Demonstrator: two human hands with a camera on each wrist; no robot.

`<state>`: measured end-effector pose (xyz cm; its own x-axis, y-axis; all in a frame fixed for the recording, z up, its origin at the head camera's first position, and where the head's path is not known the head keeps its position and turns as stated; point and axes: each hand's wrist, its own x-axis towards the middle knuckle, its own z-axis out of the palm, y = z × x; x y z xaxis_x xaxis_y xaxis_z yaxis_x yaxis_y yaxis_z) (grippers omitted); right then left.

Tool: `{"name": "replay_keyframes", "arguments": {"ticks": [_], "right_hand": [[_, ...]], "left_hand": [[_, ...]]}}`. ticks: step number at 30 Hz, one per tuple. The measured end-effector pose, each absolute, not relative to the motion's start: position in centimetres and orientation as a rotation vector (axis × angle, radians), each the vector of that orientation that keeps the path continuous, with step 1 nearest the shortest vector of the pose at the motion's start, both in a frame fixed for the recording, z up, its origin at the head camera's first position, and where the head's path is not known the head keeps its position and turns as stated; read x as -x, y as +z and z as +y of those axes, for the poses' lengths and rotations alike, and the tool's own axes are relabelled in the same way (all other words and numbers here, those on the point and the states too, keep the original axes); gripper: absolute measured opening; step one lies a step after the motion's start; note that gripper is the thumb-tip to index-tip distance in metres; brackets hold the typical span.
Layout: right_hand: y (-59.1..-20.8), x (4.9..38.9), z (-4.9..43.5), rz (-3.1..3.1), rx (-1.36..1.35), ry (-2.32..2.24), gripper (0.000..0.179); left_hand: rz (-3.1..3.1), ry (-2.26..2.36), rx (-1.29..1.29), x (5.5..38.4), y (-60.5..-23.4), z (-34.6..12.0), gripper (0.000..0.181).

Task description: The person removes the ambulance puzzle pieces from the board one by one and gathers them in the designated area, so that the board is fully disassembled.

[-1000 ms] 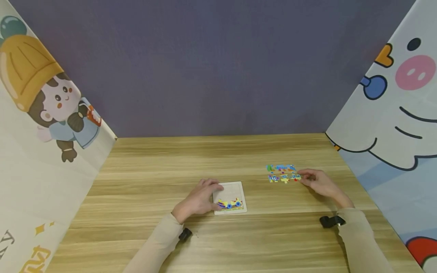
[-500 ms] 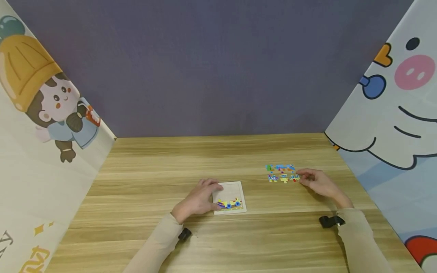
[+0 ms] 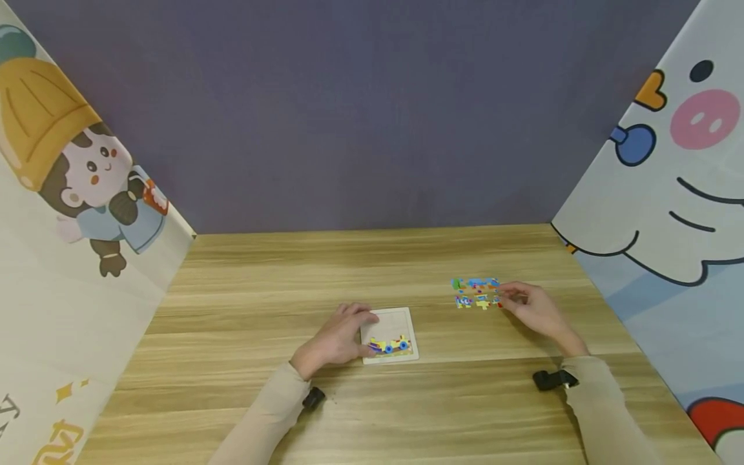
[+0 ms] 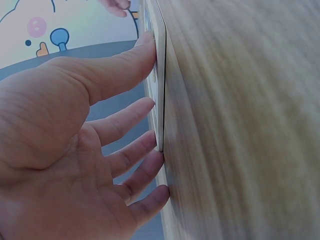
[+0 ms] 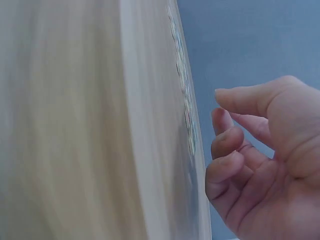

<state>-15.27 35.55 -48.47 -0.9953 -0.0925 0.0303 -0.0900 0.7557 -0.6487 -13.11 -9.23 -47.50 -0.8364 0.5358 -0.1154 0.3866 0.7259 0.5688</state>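
A square puzzle board (image 3: pixel 392 321) with a pale rim lies near the middle of the wooden table. Assembled pieces showing a yellow vehicle with blue wheels (image 3: pixel 391 346) fill its lower part. My left hand (image 3: pixel 337 339) rests at the board's left side, fingers spread. In the left wrist view the thumb lies on the board (image 4: pixel 160 100) and other fingertips reach its edge and the tabletop. Loose jigsaw pieces (image 3: pixel 481 303) lie in two rows to the right. Over their right end hovers my right hand (image 3: pixel 531 310), fingers loosely bent, nothing visible between thumb and forefinger.
The wooden table (image 3: pixel 279 265) runs back to a dark grey-blue wall (image 3: pixel 372 116). Printed cartoon panels stand at the left (image 3: pixel 35 271) and right (image 3: pixel 651 213). A small black wrist camera (image 3: pixel 314 398) sits by the left sleeve, another (image 3: pixel 549 380) by the right.
My right hand has shifted left and slightly away from me, from beside the loose pieces to over their right end. The left hand and the board stay put.
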Motion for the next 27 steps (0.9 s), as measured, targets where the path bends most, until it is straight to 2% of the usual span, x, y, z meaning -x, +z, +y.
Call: {"name": "replay_keyframes", "arguments": {"ticks": [14,27], "right_hand": [[-49.1,14.9,31.5,2.930,0.324,-1.127,0.023],[-48.9,14.0,27.8,2.812,0.402,-1.168,0.025]], "left_hand": [[2.653,0.800,-0.731,13.1,-47.2,-9.1,0.066],[2.654,0.820,-0.754,13.0,-47.4,-9.2,0.066]]}}
